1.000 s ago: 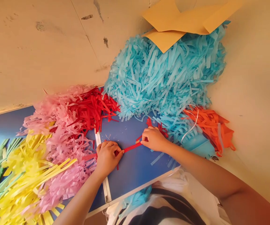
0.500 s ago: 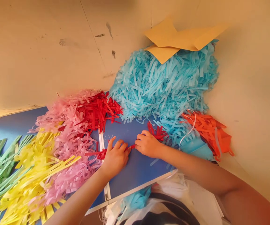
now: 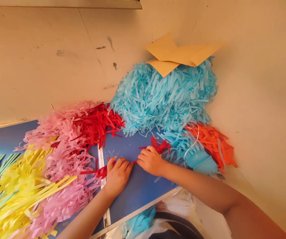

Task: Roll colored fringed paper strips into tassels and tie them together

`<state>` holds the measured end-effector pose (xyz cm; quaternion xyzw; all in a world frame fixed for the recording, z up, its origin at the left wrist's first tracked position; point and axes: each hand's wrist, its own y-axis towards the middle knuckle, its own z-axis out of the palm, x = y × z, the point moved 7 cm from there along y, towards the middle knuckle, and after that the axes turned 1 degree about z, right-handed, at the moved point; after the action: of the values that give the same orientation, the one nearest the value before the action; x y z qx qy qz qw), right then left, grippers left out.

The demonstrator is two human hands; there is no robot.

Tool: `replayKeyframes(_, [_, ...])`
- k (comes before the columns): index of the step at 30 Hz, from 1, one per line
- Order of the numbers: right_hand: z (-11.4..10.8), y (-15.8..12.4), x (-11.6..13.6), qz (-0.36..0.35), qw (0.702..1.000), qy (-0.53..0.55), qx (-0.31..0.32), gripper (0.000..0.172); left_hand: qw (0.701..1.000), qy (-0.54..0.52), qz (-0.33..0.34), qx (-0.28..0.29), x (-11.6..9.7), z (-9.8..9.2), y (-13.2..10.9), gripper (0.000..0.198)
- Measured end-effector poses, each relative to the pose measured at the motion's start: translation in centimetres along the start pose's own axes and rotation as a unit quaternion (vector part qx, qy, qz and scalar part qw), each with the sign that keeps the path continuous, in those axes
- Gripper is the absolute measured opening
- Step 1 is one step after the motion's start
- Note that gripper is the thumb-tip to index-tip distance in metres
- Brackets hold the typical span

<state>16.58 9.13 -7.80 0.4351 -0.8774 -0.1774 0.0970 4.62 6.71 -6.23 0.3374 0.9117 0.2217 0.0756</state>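
Note:
My left hand (image 3: 118,174) and my right hand (image 3: 150,161) meet on the blue table top (image 3: 133,189), fingertips almost touching. Both pinch the same red paper strip (image 3: 101,171), which bunches up in folds to the left of my left hand. A small crumpled bit of red paper (image 3: 159,145) lies just beyond my right hand. My fingers are curled and pressed together on the strip.
Heaps of cut paper strips ring the hands: light blue (image 3: 162,96) behind, red (image 3: 95,124) and pink (image 3: 65,159) at left, yellow (image 3: 16,196) at far left, orange (image 3: 209,139) at right. Tan paper sheets (image 3: 177,53) top the blue heap. A wall stands behind.
My hands have come together. The red strip, stretched straight between them a second ago, is now gathered into folds by my left hand. The view shifted slightly.

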Motion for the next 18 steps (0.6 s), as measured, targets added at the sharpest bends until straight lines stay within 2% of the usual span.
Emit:
replayKeyframes(5, [-0.4,-2.5,-2.6,0.046,0.998,0.042,-0.02,0.023,0.998,-0.053,0.002,0.04,1.2,0.2,-2.3,0.028])
replayKeyframes(8, [0.1,-2.8,-4.1,0.105,0.986,0.127,0.009,0.018,0.987,-0.145,-0.054,0.041,2.8,0.8,-2.8,0.023])
replayKeyframes(11, [0.9,-2.7,-5.3,0.18,0.963,0.197,0.045,0.015,0.964,-0.221,-0.127,0.073,4.1,1.8,-2.7,0.024])
replayKeyframes(14, [1.1,-2.5,-5.6,0.204,0.952,0.219,0.066,0.012,0.954,-0.22,-0.177,0.101,4.4,2.4,-2.6,0.022])
replayKeyframes(18, [0.9,-2.2,-5.7,0.231,0.942,0.223,0.103,0.011,0.952,-0.189,-0.221,0.097,4.1,2.2,-2.2,0.023])
